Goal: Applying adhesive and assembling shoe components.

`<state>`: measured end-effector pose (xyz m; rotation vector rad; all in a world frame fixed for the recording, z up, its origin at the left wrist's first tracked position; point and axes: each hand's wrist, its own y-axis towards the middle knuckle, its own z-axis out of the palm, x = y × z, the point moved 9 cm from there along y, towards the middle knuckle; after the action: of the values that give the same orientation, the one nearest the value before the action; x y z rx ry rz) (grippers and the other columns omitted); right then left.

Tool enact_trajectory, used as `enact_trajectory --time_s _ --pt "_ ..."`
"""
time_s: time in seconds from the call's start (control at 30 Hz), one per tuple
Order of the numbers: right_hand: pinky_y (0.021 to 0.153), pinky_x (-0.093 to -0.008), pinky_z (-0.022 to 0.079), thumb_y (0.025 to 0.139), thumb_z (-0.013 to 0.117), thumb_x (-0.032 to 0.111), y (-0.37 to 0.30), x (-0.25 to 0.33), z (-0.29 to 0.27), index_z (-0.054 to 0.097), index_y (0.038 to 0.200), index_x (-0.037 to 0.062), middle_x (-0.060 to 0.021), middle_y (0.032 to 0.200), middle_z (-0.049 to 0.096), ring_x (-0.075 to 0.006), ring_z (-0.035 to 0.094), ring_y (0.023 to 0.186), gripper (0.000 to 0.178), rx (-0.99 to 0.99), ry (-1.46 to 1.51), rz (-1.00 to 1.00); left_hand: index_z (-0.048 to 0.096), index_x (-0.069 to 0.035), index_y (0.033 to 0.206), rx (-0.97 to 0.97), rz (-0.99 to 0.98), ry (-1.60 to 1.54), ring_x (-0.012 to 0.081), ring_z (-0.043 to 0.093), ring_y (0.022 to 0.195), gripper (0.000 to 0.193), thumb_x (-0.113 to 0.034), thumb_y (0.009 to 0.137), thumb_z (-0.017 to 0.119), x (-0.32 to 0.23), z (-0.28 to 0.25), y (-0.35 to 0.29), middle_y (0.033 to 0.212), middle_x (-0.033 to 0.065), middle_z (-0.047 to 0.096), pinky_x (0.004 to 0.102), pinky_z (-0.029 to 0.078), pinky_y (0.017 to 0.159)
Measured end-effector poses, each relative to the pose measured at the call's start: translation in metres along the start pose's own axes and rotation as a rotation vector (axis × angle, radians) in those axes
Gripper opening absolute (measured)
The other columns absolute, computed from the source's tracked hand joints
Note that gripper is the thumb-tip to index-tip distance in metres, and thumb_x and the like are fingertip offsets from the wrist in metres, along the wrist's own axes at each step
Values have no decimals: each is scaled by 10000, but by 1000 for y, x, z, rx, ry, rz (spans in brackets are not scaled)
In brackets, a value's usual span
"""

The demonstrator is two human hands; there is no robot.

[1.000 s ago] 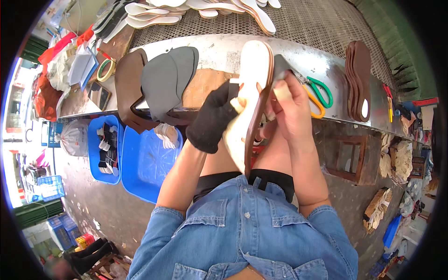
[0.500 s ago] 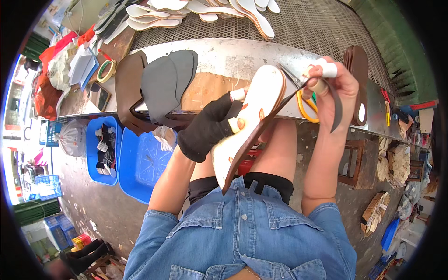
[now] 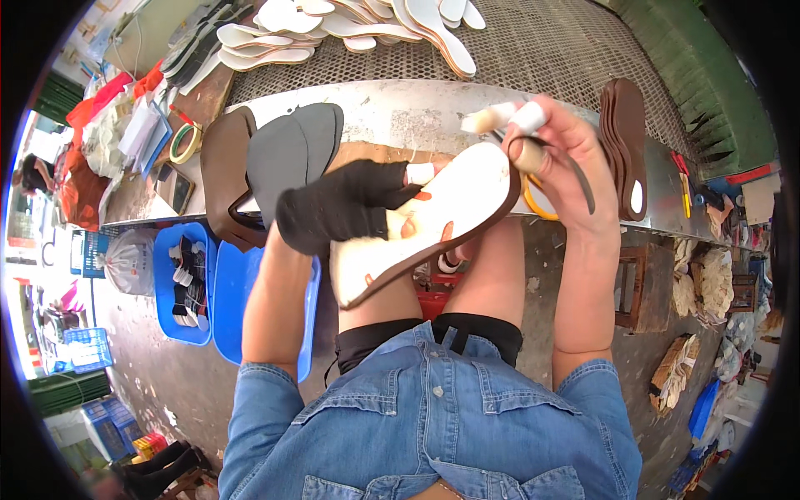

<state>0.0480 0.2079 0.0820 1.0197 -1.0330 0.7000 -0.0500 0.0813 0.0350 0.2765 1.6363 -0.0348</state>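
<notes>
My left hand (image 3: pixel 346 204), in a black fingerless glove with a white-wrapped fingertip, grips a cream insole (image 3: pixel 467 187) bordered by dark brown material. The insole is tilted above my lap, its rounded end up and to the right. At that end my right hand (image 3: pixel 554 150), with white and tan wraps on its fingers, is closed on a thin dark brown strip (image 3: pixel 586 185) whose free end curls down over the palm. Whether the strip joins the brown border is hidden by the fingers. Yellow-handled scissors (image 3: pixel 537 198) show partly behind the right hand, on the bench.
Brown leather pieces (image 3: pixel 223 167) and grey ones (image 3: pixel 287 154) lie on the metal-topped bench (image 3: pixel 392 108). Brown insoles (image 3: pixel 623 150) are stacked at right; white ones (image 3: pixel 358 25) pile on mesh behind. Blue bins (image 3: pixel 225 304) stand lower left, a wooden stool (image 3: pixel 642 287) lower right.
The insole has swung to a flatter slant and shows more of its cream face. My left hand has shifted left and up; my right hand has moved slightly left, nearer the insole's rounded end.
</notes>
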Motion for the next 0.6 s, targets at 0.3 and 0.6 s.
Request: enact_trajectory --time_s 0.3,0.6 --pt "685 -203 442 866 642 53 -20 -10 -25 571 981 16 -12 893 630 -60 548 765 140 -473 -114 -259 670 -1 1004 -514 -173 470 115 603 892 242 -182 843 659 -69 -17 -6 873 129 679 267 475 776" --pt "801 -235 441 839 644 -9 -47 -38 31 579 982 -8 -82 1016 618 -117 570 848 157 -415 -206 -370 412 16 1278 -1031 247 -885 257 558 1078 411 -49 879 487 71 -36 9 1170 140 532 375 500 892"
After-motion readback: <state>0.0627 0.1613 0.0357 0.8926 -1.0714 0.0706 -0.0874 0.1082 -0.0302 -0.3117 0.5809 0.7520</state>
